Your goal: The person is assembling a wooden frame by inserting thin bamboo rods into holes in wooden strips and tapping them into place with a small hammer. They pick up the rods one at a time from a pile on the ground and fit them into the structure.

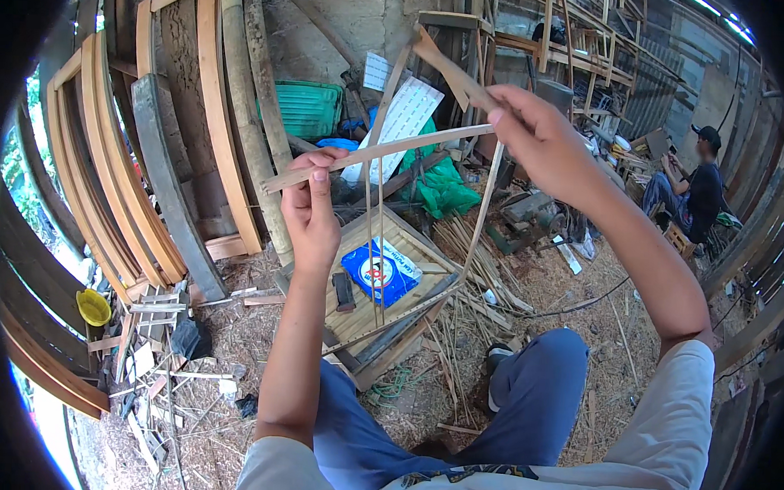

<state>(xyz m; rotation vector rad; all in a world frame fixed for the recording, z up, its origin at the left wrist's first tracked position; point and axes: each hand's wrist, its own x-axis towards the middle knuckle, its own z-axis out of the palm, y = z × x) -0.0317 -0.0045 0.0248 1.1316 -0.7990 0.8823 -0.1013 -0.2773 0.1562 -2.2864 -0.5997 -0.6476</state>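
Raised in front of me, a thin flat wooden strip (404,144) slopes up toward the right. My left hand (311,209) pinches it near its left end between thumb and fingers. At its other end, my right hand (538,142) is closed round a short flat wooden stick (447,67) that widens at its far tip. Whether the right fingers also grip the strip's end cannot be made out. Long narrow slats (484,214) hang or stand below the hands. Beneath them lies a low wooden panel (411,319) carrying a blue packet (381,270) and a small dark block (344,292).
Curved wooden frames (118,162) lean at the left. A green crate (306,108) and a green plastic bag (446,188) lie against the back wall. Wood strips (469,256) and shavings litter the ground. Another person (700,191) sits at the far right.
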